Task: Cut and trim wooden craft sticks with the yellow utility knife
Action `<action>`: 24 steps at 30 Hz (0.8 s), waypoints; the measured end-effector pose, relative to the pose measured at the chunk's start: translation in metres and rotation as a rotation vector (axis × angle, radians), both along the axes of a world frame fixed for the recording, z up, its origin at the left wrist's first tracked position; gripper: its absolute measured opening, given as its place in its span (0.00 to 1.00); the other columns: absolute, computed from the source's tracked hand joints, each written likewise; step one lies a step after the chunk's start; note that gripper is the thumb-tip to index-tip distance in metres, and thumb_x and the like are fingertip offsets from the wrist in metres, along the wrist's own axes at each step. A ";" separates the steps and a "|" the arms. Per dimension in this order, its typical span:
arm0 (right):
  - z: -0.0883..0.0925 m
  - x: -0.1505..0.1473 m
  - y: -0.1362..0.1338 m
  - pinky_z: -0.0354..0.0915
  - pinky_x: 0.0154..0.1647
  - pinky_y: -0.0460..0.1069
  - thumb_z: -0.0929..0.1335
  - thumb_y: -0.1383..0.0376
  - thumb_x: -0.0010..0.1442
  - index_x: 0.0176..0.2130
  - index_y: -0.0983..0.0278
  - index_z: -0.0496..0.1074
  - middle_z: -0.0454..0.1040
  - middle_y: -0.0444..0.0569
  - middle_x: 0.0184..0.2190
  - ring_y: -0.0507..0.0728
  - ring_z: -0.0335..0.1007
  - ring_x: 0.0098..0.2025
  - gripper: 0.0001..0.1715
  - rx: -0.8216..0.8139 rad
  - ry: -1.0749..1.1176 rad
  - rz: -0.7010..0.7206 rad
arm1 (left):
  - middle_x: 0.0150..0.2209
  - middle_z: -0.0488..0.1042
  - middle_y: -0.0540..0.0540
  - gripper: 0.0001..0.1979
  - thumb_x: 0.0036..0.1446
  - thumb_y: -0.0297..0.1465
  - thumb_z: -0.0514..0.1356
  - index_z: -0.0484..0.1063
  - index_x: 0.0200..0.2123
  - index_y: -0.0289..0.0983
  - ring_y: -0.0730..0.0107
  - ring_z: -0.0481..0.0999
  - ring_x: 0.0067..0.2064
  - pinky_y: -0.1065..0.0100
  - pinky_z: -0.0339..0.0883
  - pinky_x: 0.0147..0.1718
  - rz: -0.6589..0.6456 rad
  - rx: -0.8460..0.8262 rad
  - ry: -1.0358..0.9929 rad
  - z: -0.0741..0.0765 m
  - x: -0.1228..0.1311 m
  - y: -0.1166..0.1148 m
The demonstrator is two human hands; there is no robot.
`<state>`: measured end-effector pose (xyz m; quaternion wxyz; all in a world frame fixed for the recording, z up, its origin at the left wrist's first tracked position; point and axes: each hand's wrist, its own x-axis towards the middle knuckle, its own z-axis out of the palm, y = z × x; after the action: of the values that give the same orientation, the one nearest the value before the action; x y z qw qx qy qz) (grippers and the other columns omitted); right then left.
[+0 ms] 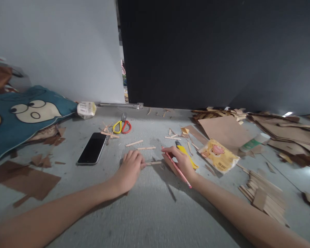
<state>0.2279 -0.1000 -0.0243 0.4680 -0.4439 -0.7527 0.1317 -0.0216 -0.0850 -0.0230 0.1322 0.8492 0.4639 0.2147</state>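
Observation:
My left hand (130,168) rests on the grey floor with its fingers closed on one end of a thin wooden stick (155,163), which lies flat. My right hand (181,162) grips a pink pencil (177,167), its tip close to the stick's far end. A yellow utility knife (186,154) lies just behind my right hand. Two more loose sticks (141,145) lie a little beyond both hands.
A black phone (92,148) lies left of my hands, scissors (122,126) with yellow and red handles beyond it. A yellow packet (218,155), a glue bottle (253,142) and brown cardboard sheets (286,134) are at right, stacked wooden strips (263,196) nearer. A blue cushion (26,113) at left.

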 end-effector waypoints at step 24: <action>-0.004 -0.002 0.005 0.75 0.45 0.54 0.61 0.72 0.74 0.53 0.59 0.74 0.77 0.54 0.44 0.60 0.76 0.46 0.16 0.053 -0.329 0.233 | 0.22 0.62 0.54 0.16 0.53 0.45 0.58 0.73 0.34 0.38 0.72 0.60 0.25 0.69 0.52 0.26 0.107 -0.628 -0.926 0.022 0.005 0.015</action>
<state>0.2261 -0.0954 -0.0286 0.3318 -0.3567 -0.8686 0.0909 -0.0169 -0.0701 -0.0008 0.5574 0.5616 0.4417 0.4229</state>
